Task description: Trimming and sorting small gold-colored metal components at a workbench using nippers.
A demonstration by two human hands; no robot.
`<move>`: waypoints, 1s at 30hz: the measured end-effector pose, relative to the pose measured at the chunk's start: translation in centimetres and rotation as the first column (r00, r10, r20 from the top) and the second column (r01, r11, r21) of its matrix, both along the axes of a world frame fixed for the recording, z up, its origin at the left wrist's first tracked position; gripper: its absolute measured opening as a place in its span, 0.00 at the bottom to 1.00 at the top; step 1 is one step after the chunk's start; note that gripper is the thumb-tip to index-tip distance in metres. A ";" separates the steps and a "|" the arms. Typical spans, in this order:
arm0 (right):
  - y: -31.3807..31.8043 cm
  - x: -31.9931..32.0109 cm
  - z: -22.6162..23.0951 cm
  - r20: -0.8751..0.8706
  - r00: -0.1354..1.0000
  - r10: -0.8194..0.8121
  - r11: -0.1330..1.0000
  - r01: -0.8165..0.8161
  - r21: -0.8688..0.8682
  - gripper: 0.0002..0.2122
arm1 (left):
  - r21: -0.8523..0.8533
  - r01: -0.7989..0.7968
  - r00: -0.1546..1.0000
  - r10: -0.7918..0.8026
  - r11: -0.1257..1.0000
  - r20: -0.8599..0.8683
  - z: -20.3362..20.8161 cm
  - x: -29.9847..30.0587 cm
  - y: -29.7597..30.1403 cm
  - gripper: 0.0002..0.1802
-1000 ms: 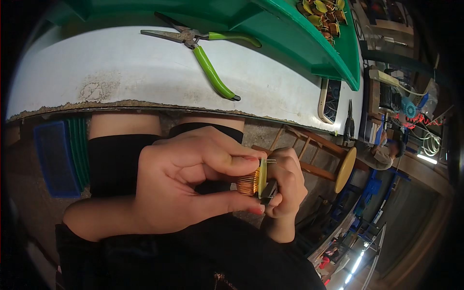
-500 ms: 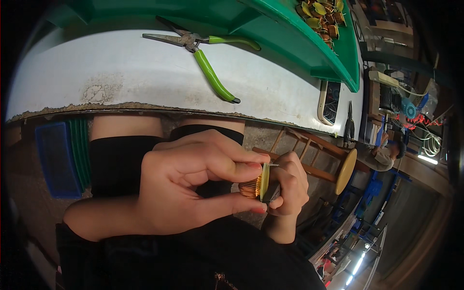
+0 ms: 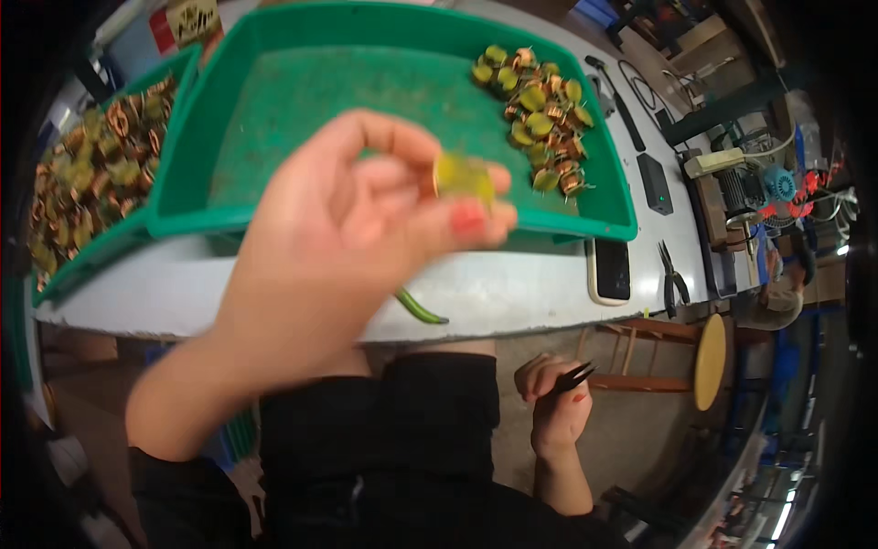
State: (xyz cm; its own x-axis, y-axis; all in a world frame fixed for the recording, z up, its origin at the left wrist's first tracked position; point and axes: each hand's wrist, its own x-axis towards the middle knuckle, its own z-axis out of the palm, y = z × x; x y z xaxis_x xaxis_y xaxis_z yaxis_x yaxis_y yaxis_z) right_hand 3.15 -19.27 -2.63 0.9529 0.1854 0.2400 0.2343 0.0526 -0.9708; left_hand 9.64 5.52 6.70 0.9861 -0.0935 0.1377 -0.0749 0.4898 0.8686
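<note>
My left hand (image 3: 334,220), blurred by motion, is raised over the front part of the green tray (image 3: 293,96). Between its thumb and fingers it pinches a copper coil with a yellow-green disc (image 3: 464,178); mostly the disc shows. Lower down, over my lap, my right hand (image 3: 560,419) is closed round black tweezers (image 3: 573,377), whose two points stick out. Several finished-looking coils with similar discs (image 3: 540,119) lie heaped at the tray's right end. A second green bin at the left is full of more coils (image 3: 101,174).
A green plier handle (image 3: 421,308) shows on the white table (image 3: 512,291), partly behind my left forearm. To the right lie a phone (image 3: 610,273), black pliers (image 3: 671,279) and a black box (image 3: 654,185). Beyond the table edge stands a wooden stool (image 3: 711,361); a person (image 3: 773,306) is farther off.
My left hand has carried the coil away from the right hand, up over the tray. The right hand stays low with the tweezers. The view has shifted, showing more of the tray and bin.
</note>
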 end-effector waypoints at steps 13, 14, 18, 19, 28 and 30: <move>-0.7 -0.3 0.8 -0.113 0.993 0.036 0.938 -0.072 -0.338 0.16 | 0.878 -0.191 0.974 -0.028 0.440 0.225 0.1 15.1 -4.3 0.07; -0.8 -0.2 0.8 -0.123 0.992 0.031 0.928 -0.074 -0.366 0.17 | 0.902 -0.342 0.928 -0.056 0.263 0.368 -0.3 15.5 -4.8 0.07; -1.5 -0.2 0.7 -0.146 0.989 0.029 0.916 -0.085 -0.393 0.15 | 0.885 -0.410 0.889 -0.121 0.222 0.442 -1.7 16.3 -6.4 0.07; -1.6 -0.2 0.7 -0.154 0.988 0.031 0.910 -0.092 -0.403 0.15 | 0.877 -0.433 0.874 -0.140 0.210 0.465 -2.1 16.6 -6.7 0.07; -1.8 0.2 0.4 -0.161 0.982 0.100 0.869 -0.165 -0.466 0.03 | 0.804 -0.484 0.821 -0.141 0.346 0.554 -4.0 17.3 -7.5 0.16; -1.8 0.3 0.4 -0.158 0.982 0.107 0.862 -0.170 -0.477 0.03 | 0.805 -0.464 0.830 -0.136 0.369 0.541 -4.0 17.2 -7.7 0.17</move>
